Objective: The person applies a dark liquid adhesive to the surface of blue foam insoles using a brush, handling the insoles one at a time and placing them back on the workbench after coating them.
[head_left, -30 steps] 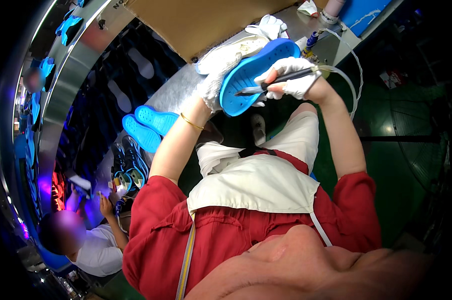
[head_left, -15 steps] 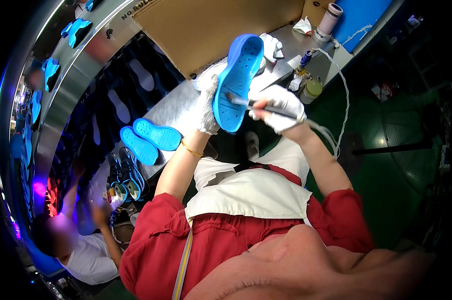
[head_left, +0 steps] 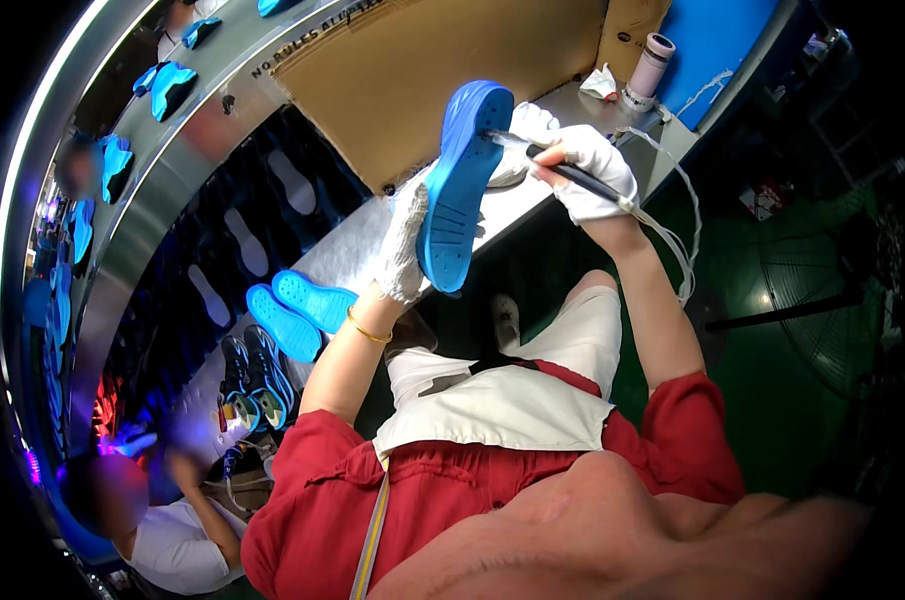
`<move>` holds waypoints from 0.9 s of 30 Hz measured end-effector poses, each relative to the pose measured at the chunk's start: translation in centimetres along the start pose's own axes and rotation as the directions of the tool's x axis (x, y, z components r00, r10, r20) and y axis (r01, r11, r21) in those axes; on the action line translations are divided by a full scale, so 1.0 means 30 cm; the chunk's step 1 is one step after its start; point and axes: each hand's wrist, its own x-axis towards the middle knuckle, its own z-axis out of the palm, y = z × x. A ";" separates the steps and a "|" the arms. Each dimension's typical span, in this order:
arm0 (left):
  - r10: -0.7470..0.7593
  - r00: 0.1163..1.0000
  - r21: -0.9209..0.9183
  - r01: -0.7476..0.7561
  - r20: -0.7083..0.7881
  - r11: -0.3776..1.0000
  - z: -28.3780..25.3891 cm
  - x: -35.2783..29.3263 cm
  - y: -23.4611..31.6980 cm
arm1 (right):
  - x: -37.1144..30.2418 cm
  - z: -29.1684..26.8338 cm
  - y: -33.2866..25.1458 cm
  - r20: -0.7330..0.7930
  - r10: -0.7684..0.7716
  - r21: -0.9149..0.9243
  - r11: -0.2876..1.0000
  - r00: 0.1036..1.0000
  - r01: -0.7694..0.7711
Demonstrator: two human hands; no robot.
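Observation:
My left hand [head_left: 404, 245], in a white knit glove, is closed on the left edge of a blue shoe sole [head_left: 460, 190]. The sole stands steeply tilted, its holed and grooved inner face turned to me. My right hand [head_left: 598, 175], in a white glove with bare fingertips showing, grips a brush [head_left: 583, 178] with a dark handle and a pale tube at its rear end. The brush tip touches or nearly touches the upper part of the sole. Behind the sole, white shoe-like things on the metal bench are partly hidden.
Two blue soles [head_left: 285, 325] lie left of my left forearm, with a pair of dark sneakers [head_left: 256, 375] nearby. A conveyor [head_left: 168, 150] carrying blue soles curves along the left. Cardboard [head_left: 423, 80] and a pink bottle [head_left: 651, 65] stand behind. A co-worker [head_left: 178, 545] sits lower left.
The brush has moved from the middle of the sole up towards its top end. My left hand and the sole have shifted slightly left and down, and the sole has turned a little.

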 end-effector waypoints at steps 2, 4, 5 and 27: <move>0.024 0.999 -0.036 -0.022 0.041 0.999 0.046 0.033 0.061 | 0.007 -0.025 0.015 0.075 -0.080 -0.169 0.981 0.994 0.091; 0.114 0.993 -0.039 -0.113 0.035 0.993 0.117 0.073 0.145 | 0.023 -0.060 -0.038 0.098 -0.025 -0.014 1.000 0.995 0.026; 0.118 0.988 -0.103 -0.107 0.103 0.989 0.160 0.114 0.216 | 0.018 -0.084 -0.049 0.038 0.003 -0.046 0.999 0.999 -0.001; 0.624 0.712 0.776 0.179 0.322 -0.605 -0.116 0.620 0.916 | -0.122 -0.197 0.006 0.041 0.447 0.346 0.833 0.894 -0.432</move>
